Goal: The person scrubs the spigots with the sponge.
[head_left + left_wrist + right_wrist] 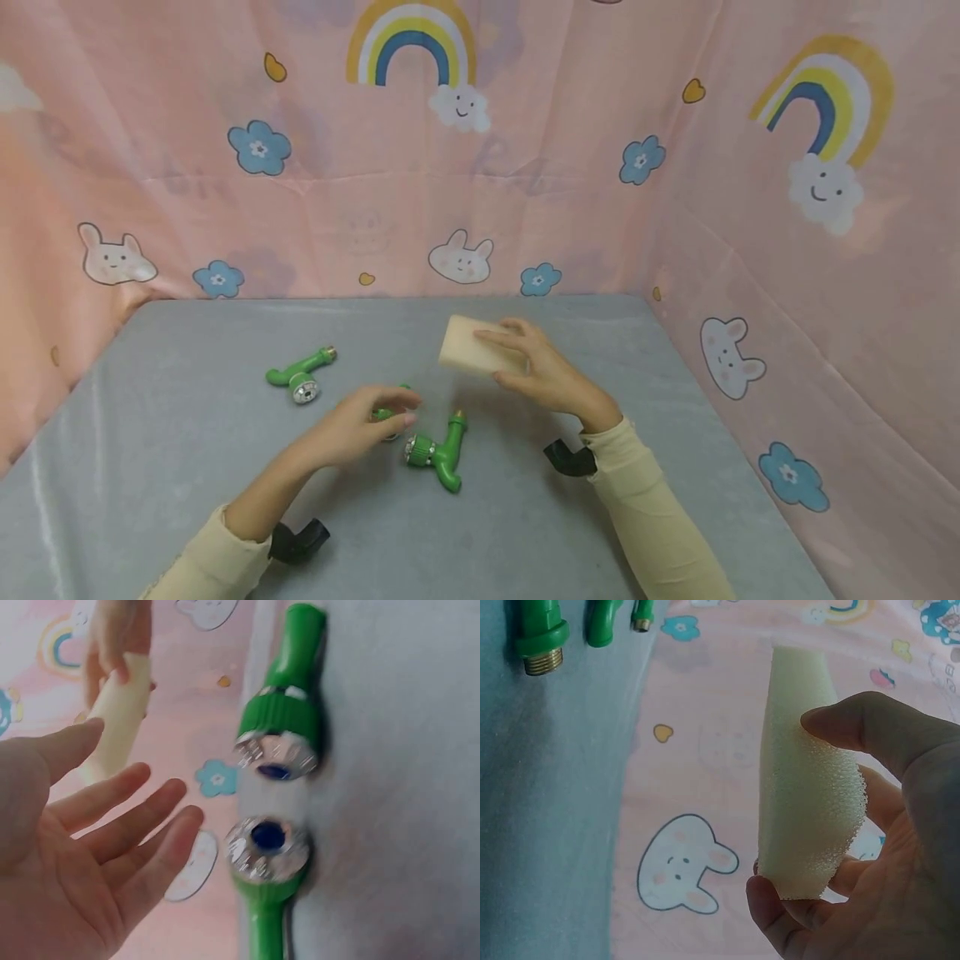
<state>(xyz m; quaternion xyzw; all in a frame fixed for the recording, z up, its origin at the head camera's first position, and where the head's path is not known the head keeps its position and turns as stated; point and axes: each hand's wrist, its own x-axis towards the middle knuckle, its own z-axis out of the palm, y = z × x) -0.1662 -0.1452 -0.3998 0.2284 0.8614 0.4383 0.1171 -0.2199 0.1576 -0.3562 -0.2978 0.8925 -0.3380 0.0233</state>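
Observation:
A pale yellow sponge (480,346) is held up over the table by my right hand (551,371), thumb on one side and fingers on the other. The right wrist view shows the porous sponge (802,780) tilted on its edge in that grip. My left hand (356,425) hovers with spread, loosely bent fingers and holds nothing. Just right of it lies a green faucet (446,454) with a silver-faced knob. Behind the left fingers a second green faucet (384,414) is mostly hidden. Farther left on the table rests a third green faucet (303,373).
The grey table (187,467) backs onto a pink printed curtain (562,208), which also hangs along the right side. Black curved pieces (570,458) stick out at both wrists, below the cream sleeves (652,508).

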